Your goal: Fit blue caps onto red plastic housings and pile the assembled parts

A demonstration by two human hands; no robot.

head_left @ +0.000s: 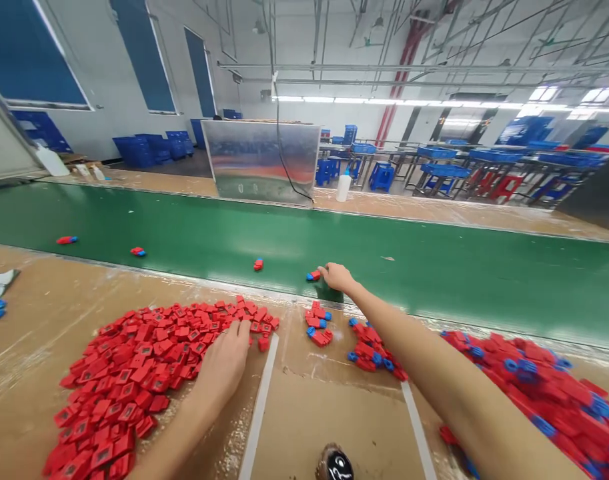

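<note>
My right hand reaches over the green conveyor belt. Its fingertips pinch the red end of a small red and blue plastic piece, whose blue end points left. My left hand rests on the right edge of a heap of red plastic blocks. Its fingers are drawn together and bent down among the blocks, so whatever they hold is hidden. Between my arms lie a few joined red and blue pieces and a small cluster of more.
A large heap of red and blue pieces lies at right. Several pieces, including one red and blue piece, sit on the belt. A dark round object is at the near edge. Beyond the belt stand a metal panel and a white bottle.
</note>
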